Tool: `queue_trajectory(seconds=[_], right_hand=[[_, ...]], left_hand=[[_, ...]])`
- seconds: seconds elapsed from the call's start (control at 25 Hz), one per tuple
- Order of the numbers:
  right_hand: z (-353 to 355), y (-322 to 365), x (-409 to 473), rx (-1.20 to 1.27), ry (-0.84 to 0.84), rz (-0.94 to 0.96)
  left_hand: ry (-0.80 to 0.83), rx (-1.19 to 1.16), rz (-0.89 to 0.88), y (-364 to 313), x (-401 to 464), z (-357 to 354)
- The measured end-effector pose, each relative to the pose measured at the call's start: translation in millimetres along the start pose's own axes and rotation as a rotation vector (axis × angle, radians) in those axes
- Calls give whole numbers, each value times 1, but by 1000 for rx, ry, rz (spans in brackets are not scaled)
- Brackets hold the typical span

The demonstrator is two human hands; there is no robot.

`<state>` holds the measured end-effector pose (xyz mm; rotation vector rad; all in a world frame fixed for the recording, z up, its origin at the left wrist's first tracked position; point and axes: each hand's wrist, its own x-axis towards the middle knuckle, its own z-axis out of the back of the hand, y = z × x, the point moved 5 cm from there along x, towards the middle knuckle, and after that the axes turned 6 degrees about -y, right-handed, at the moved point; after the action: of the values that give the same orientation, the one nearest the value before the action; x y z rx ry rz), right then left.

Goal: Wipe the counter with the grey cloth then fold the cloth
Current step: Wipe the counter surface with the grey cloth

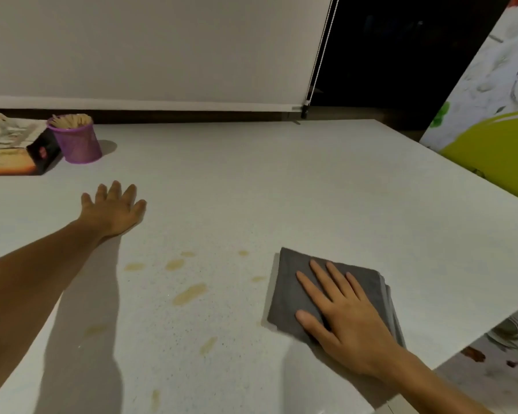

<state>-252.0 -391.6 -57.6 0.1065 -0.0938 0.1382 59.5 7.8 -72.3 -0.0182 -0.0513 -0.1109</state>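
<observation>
Far left: flat printed box (9, 147), dark end panel, lying at the bench's back edge.
Purple cup (74, 138): round mesh pot, pale sticks inside, possibly toothpicks; just beside the box.
Left hand (114, 209): released, fingers spread, palm flat on bare bench.
Bench (251, 180): pale, faintly speckled, smooth; wide bare stretch across the middle and back.
Stains (189, 294): yellowish smears, scattered between the two hands.
Grey cloth (293, 291): soft, folded into a thick rectangle, layered edges at its right; near the bench's right edge.
Right hand (346, 318): unclenched, pressed flat on the cloth.
</observation>
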Motion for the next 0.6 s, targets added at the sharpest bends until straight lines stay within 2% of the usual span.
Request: queue_trajectory(seconds=[0.16, 0.28, 0.44, 0.6], right_hand=[[2, 26, -42, -72, 18, 220], [1, 36, -32, -85, 12, 323], [-6, 47, 26, 6, 34, 291], [-21, 62, 124, 14, 32, 232]], left_hand=[[8, -1, 22, 4, 2, -6], [-1, 3, 27, 7, 5, -10], [-10, -5, 18, 7, 8, -9], [-12, -2, 23, 7, 5, -9]])
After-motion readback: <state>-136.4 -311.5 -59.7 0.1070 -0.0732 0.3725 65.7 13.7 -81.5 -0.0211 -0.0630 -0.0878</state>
